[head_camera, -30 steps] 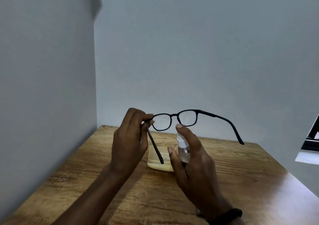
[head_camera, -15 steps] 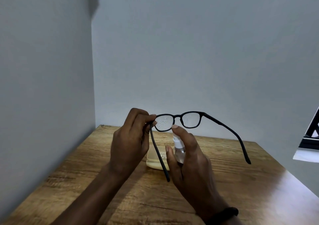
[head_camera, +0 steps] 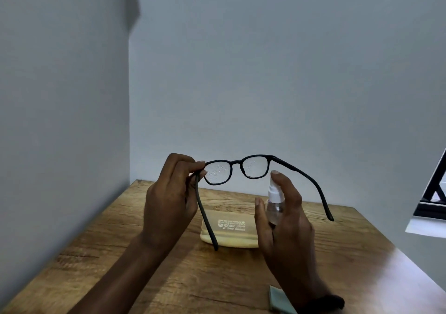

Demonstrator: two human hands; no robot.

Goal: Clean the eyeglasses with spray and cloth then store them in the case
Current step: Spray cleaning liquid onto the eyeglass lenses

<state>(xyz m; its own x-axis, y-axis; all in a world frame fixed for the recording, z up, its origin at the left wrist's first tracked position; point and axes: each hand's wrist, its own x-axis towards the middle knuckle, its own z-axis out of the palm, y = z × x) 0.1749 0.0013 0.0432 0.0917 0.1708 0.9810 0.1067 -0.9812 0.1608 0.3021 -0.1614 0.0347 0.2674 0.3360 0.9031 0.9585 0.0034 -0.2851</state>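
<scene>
Both hands are up over the table (head_camera: 115, 253), and the glasses (head_camera: 236, 163) are held in the air, above the case (head_camera: 229, 231) at its 12 o'clock. The left hand (head_camera: 169, 200) pinches the frame at its left corner, thumb and forefinger closed on the hinge, the other fingers curled behind. From that corner one temple drops toward 6 o'clock, its tip in front of the case's near edge. The other temple sweeps out free toward 4 o'clock, touching nothing. Droplets speckle both lenses, thicker on the left one.

The right hand (head_camera: 289, 222) is wrapped round the spray (head_camera: 274, 199), a small clear bottle with a white pump, upright. The forefinger sits on top of the pump head and the thumb lies along the bottle's left side. The nozzle is just beside the right lens, at its 5 o'clock; whether it touches the frame I cannot tell.

The case, a pale yellow pouch with print on top, lies flat mid-table. The cloth (head_camera: 280, 299), pale green, lies at the case's 5 o'clock by the near edge, partly hidden behind the right wrist, which wears a dark band (head_camera: 331, 300).
</scene>
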